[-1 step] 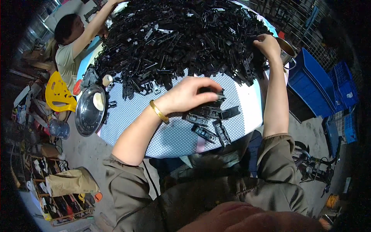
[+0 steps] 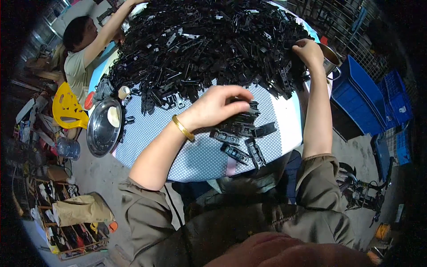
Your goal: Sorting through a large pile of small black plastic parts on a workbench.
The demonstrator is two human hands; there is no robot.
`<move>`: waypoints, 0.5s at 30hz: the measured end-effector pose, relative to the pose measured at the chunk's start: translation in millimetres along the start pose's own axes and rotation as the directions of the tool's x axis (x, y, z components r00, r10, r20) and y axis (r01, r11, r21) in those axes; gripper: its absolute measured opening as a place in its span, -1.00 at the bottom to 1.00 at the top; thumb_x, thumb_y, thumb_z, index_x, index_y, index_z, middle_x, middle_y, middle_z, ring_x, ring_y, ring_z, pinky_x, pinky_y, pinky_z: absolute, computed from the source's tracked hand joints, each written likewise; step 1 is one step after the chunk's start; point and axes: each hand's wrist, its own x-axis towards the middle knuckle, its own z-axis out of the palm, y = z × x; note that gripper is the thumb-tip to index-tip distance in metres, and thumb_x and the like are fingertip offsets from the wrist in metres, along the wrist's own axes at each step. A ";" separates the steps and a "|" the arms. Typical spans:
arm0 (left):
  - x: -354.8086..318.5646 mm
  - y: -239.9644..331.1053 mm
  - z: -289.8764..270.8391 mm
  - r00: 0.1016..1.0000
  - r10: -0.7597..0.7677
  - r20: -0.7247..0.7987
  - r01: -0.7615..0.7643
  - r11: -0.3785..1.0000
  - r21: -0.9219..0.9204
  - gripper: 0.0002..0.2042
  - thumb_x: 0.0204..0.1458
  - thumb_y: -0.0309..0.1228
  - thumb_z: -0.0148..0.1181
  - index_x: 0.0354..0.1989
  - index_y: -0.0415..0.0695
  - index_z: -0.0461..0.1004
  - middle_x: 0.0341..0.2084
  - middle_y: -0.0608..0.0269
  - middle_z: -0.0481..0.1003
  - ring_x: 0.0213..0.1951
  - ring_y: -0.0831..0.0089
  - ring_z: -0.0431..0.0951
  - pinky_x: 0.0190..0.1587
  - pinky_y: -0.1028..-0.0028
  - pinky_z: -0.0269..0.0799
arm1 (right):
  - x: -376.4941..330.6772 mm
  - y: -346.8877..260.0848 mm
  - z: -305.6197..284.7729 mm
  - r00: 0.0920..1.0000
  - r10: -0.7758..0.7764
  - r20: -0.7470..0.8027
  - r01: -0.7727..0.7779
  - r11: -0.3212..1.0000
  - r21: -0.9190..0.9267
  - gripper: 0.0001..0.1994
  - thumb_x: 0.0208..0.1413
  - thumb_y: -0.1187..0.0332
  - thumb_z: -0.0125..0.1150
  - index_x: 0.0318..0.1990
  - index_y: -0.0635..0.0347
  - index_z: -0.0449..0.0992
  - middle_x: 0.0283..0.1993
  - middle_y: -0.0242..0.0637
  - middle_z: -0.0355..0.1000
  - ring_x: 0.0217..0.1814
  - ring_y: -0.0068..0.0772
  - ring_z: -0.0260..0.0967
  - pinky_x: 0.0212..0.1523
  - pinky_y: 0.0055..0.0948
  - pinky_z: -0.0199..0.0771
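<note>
A big heap of black plastic parts (image 2: 200,49) covers the far half of the table. Before me lies a small row of black clip-like parts (image 2: 243,129), with a few loose ones by the table's near edge. My left hand (image 2: 215,104), with a gold bracelet on its wrist, arches over the far end of this row. Its thumb and fingers are apart, and I see nothing held between them. At the heap's right edge, my right hand (image 2: 310,52) has its fingers curled together against the dark parts. What they pinch is hidden.
A steel bowl (image 2: 91,138) with a pale piece inside sits at the table's left edge, near a paper cup (image 2: 123,92) and a yellow stool (image 2: 66,104). A co-worker (image 2: 82,62) reaches over the heap. Right stand a metal pot (image 2: 330,55) and blue crates (image 2: 360,95).
My left hand has shifted slightly up and left, baring more of the row's far end. The right hand looks almost unmoved.
</note>
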 end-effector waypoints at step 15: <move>14.8 -24.3 -10.3 0.871 -0.293 -0.394 -0.142 0.618 -0.773 -0.76 0.12 -0.44 -0.10 -0.06 -0.26 0.28 -0.23 0.15 0.40 -0.28 0.46 0.47 -0.21 0.51 0.47 | -108.1 -133.2 20.3 0.810 -0.584 -0.051 0.315 0.360 0.878 -0.84 -0.07 0.43 0.15 -0.33 0.31 0.48 -0.39 -0.31 0.44 -0.37 -0.59 0.37 -0.32 -0.58 0.37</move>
